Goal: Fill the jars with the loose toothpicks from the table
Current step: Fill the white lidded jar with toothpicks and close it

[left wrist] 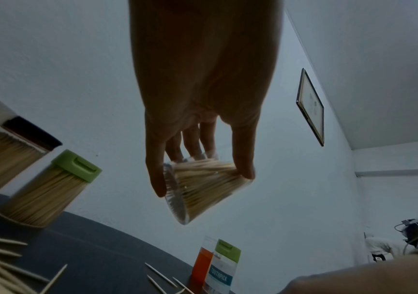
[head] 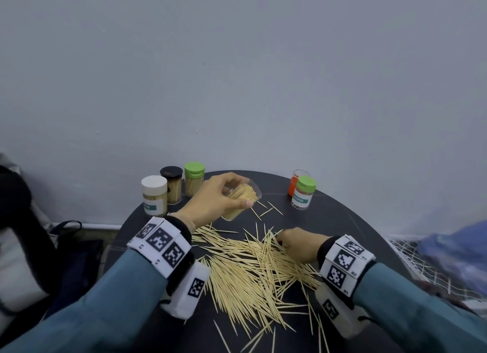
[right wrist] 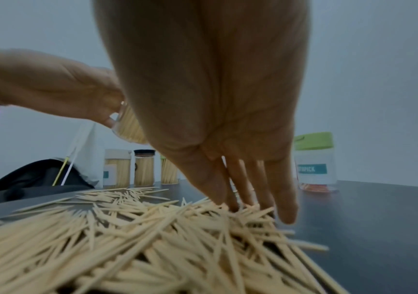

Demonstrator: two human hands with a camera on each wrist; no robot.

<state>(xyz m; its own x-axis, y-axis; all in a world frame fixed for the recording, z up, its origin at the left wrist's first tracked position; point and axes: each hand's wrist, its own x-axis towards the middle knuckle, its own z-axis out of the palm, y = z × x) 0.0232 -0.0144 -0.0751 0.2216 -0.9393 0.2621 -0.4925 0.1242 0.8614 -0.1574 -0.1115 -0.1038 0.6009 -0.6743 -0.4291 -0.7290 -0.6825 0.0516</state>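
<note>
**Q:** Fig. — what are your hands doing, and where are the picks?

**A:** Your left hand [head: 210, 194] holds the open jar [left wrist: 203, 187] off the bench [head: 329, 215], tilted, mouth twd. your right; grip = fingers and thumb wrapped round the clear wall. Jar looks well filled already. Your right hand [head: 297, 243] reaches down into the loose toothpicks [head: 253, 268]; fingers [right wrist: 243, 187] extended, tips in the far edge of the heap. Whether any picks are pinched yet: can't tell.

**Q:** Other jars?

**A:** Three capped, at rear left of the bench: white-lid jar [head: 154, 194], black-lid jar [head: 172, 184], green-lid jar [head: 193, 179], all showing picks inside. Rear right: labelled green-lid jar [head: 304, 193] w/ an orange container [head: 295, 184] just behind it.

**Q:** How do you do this step well?

**A:** Judgement only. Gather a small bundle, not a fistful; align picks parallel before lifting, since crossed ones will likely jam at the mouth. Keep the jar tilted so the bundle slides in lengthwise. Bring jar near the heap to shorten the carry. Strays lie scattered nr. the jar and at the bench's near edge; collect those last.
</note>
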